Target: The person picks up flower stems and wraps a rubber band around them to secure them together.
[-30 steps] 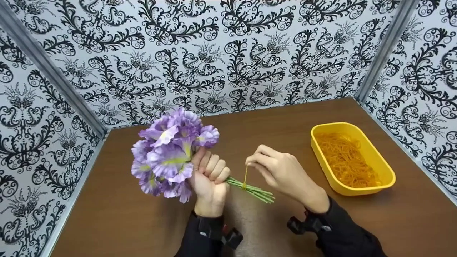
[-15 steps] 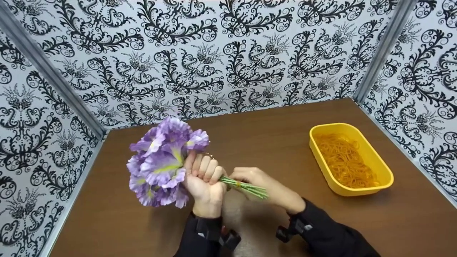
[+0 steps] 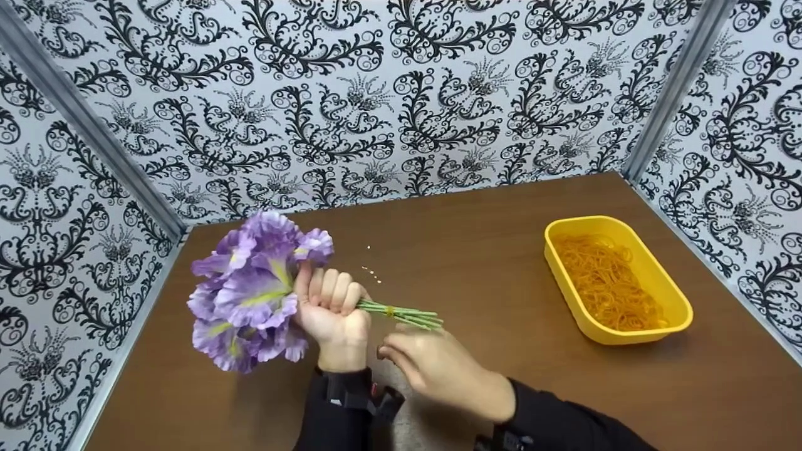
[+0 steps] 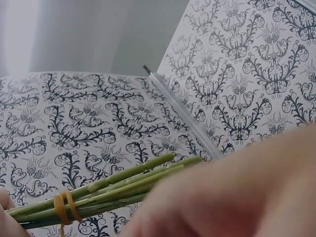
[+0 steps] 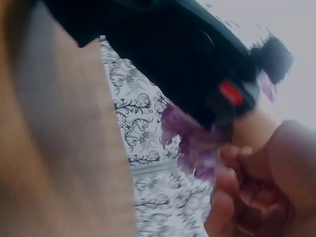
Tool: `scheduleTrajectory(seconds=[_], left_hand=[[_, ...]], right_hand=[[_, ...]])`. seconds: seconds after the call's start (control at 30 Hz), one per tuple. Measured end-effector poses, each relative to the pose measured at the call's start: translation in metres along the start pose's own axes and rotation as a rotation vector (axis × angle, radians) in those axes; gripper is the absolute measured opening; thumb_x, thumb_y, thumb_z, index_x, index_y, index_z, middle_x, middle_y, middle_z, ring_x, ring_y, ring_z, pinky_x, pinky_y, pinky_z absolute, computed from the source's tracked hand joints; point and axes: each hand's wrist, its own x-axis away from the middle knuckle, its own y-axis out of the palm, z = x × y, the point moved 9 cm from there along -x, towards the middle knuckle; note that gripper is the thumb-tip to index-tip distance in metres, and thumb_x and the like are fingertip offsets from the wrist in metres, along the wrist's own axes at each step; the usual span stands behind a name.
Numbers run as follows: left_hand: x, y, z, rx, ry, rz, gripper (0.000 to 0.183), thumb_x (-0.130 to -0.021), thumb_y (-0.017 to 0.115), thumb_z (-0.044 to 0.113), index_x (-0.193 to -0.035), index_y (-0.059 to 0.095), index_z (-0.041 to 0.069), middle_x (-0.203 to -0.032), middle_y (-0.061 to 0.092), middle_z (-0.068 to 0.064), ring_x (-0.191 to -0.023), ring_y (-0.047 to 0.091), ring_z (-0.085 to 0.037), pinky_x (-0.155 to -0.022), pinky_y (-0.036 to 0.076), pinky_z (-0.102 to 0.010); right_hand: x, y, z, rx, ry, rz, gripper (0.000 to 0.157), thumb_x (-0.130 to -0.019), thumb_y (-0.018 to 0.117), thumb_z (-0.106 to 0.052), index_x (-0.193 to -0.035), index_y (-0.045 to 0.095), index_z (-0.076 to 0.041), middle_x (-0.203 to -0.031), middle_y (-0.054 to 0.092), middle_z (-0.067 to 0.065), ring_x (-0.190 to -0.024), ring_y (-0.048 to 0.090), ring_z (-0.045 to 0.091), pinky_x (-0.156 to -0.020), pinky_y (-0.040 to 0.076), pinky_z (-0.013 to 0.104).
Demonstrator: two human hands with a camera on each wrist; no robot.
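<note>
White walls (image 3: 313,94) with a black scroll pattern, joined by grey metal strips (image 3: 673,88) at the corners, enclose a brown wooden table (image 3: 489,244) whose far edge meets the back wall. Over the table's left half, the left hand (image 3: 335,310) grips a bunch of purple flowers (image 3: 257,294), its fingers curled side by side around them just below the blooms. The green stems (image 3: 416,318) stick out past the fist toward the right, wound partway along with an orange rubber band (image 3: 390,311); a short strand of it hangs below the stems in the left wrist view. The right hand (image 3: 438,366) is just beside the stem ends, on the near side, fingers bent; whether they pinch the strand cannot be told. A pale mark on the black wrist camera (image 3: 360,401) is too small to read. Small white specks (image 3: 373,272) show beyond the fist. A wide stretch of tabletop separates the right hand from a yellow tub (image 3: 670,282) of loose rubber bands (image 3: 604,282), which sits near the table's right edge.
</note>
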Motion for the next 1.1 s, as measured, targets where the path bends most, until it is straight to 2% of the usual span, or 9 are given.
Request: scheduleTrajectory(seconds=[0.13, 0.2, 0.3, 0.43, 0.6, 0.73, 0.87, 0.97, 1.1], left_hand=[[-0.002, 0.0, 0.006, -0.043, 0.056, 0.001, 0.045, -0.097, 0.048, 0.013, -0.059, 0.027, 0.018, -0.052, 0.016, 0.01, -0.045, 0.01, -0.004, -0.041, 0.01, -0.018], [-0.002, 0.002, 0.008, -0.063, 0.074, -0.025, 0.044, -0.097, 0.048, 0.012, -0.06, 0.025, 0.018, -0.053, 0.015, 0.01, -0.045, 0.01, -0.004, -0.04, 0.01, -0.018], [0.0, 0.008, 0.005, -0.084, 0.063, -0.096, 0.046, -0.098, 0.049, 0.012, -0.062, 0.021, 0.019, -0.054, 0.014, 0.01, -0.046, 0.01, -0.005, -0.041, 0.011, -0.018], [0.004, 0.019, -0.004, -0.147, 0.017, -0.215, 0.049, -0.099, 0.05, 0.01, -0.064, 0.017, 0.018, -0.054, 0.014, 0.008, -0.047, 0.011, -0.005, -0.042, 0.012, -0.018], [0.009, 0.029, -0.014, -0.346, 0.006, -0.324, 0.052, -0.1, 0.052, 0.011, -0.063, 0.016, 0.016, -0.054, 0.013, 0.007, -0.046, 0.01, -0.004, -0.041, 0.011, -0.016], [0.01, 0.026, -0.021, -0.488, -0.03, -0.296, 0.053, -0.1, 0.054, 0.013, -0.064, 0.015, 0.015, -0.054, 0.012, 0.006, -0.047, 0.009, -0.004, -0.041, 0.009, -0.016], [0.01, 0.019, -0.027, -0.592, -0.103, -0.239, 0.052, -0.101, 0.053, 0.015, -0.065, 0.016, 0.015, -0.055, 0.012, 0.006, -0.047, 0.01, -0.004, -0.042, 0.009, -0.016], [0.012, 0.021, -0.035, -0.587, -0.189, -0.247, 0.048, -0.103, 0.048, 0.015, -0.065, 0.018, 0.015, -0.055, 0.014, 0.006, -0.047, 0.011, -0.004, -0.042, 0.01, -0.016], [0.016, 0.027, -0.046, -0.457, -0.307, -0.266, 0.046, -0.104, 0.042, 0.014, -0.065, 0.02, 0.016, -0.055, 0.015, 0.007, -0.047, 0.012, -0.004, -0.042, 0.012, -0.016]], right_hand=[[0.005, -0.009, -0.019, 0.271, -0.041, 0.063, 0.013, -0.095, 0.069, -0.016, -0.085, 0.061, -0.012, -0.074, 0.052, -0.004, -0.052, 0.05, 0.011, -0.041, 0.042, 0.027], [0.006, -0.013, -0.027, 0.345, -0.054, 0.065, 0.012, -0.093, 0.071, -0.015, -0.086, 0.062, -0.011, -0.075, 0.051, -0.003, -0.049, 0.05, 0.013, -0.038, 0.04, 0.028], [0.007, -0.022, -0.034, 0.39, -0.084, 0.045, 0.01, -0.094, 0.069, -0.015, -0.087, 0.063, -0.011, -0.077, 0.051, -0.003, -0.05, 0.051, 0.013, -0.038, 0.04, 0.027], [0.006, -0.043, -0.035, 0.353, -0.11, 0.05, 0.011, -0.099, 0.062, -0.017, -0.09, 0.065, -0.011, -0.08, 0.054, -0.003, -0.051, 0.051, 0.011, -0.038, 0.041, 0.026], [0.003, -0.073, -0.029, 0.253, -0.111, 0.095, 0.011, -0.101, 0.062, -0.018, -0.096, 0.069, -0.012, -0.082, 0.056, -0.006, -0.054, 0.049, 0.007, -0.042, 0.041, 0.021], [0.001, -0.089, -0.022, 0.232, -0.098, 0.128, 0.004, -0.093, 0.072, -0.014, -0.095, 0.072, -0.011, -0.079, 0.055, -0.006, -0.061, 0.049, 0.007, -0.049, 0.044, 0.019], [0.0, -0.101, -0.014, 0.209, -0.102, 0.14, 0.007, -0.088, 0.077, -0.011, -0.093, 0.073, -0.011, -0.081, 0.059, -0.006, -0.067, 0.053, 0.01, -0.055, 0.049, 0.021], [-0.002, -0.106, -0.008, 0.154, -0.124, 0.12, 0.007, -0.09, 0.076, -0.011, -0.095, 0.072, -0.011, -0.086, 0.063, -0.006, -0.072, 0.059, 0.009, -0.062, 0.053, 0.021], [-0.005, -0.106, 0.0, 0.099, -0.186, 0.076, 0.004, -0.098, 0.067, -0.018, -0.1, 0.07, -0.015, -0.092, 0.065, -0.008, -0.079, 0.06, 0.009, -0.066, 0.052, 0.021]])
